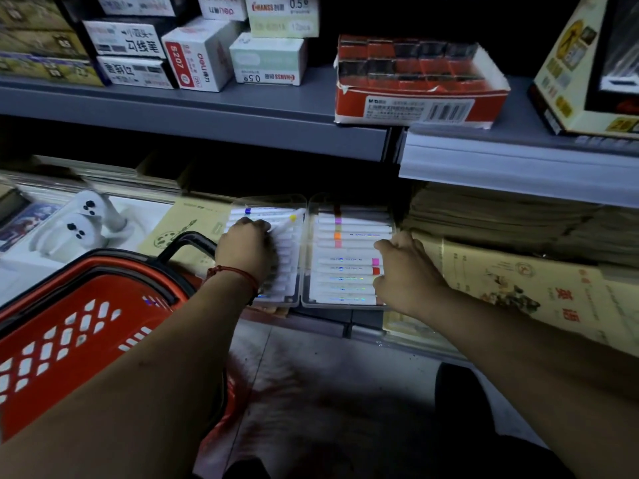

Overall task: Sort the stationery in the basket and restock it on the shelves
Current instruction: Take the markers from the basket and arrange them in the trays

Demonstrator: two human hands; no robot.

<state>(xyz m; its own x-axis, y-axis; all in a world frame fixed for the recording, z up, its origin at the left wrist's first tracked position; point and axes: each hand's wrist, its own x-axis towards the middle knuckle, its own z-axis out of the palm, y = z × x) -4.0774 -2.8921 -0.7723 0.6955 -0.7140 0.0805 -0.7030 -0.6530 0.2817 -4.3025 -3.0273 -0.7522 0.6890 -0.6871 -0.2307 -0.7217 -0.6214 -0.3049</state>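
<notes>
Clear plastic case (pixel 304 257): it lies open like a book at the front edge of the lower shelf (pixel 345 324), its two halves side by side.
Markers (pixel 349 233): white sticks lie in rows inside both halves of the case. They have small bands of colour: blue, pink, orange and red. They look smooth and round.
Left hand (pixel 245 252): it is on the left half of the case. Its fingers are curled round a yellow-tipped marker (pixel 285 224), which slants up over the rows.
Right hand (pixel 406 267): it is at the right edge of the case, with its fingers bent down onto the marker ends. It is not clear if it grips one or just keeps the case from moving.
Red basket (pixel 79 326): it is just left of the case and a bit lower, beside the left arm.
Could go wrong, first: the case sits right at the shelf edge. A hard push could tip it, and the markers would spill onto the floor (pixel 328 368).
Could go wrong, second: if the slanted marker is not laid flat in its row, the case may not close.
</notes>
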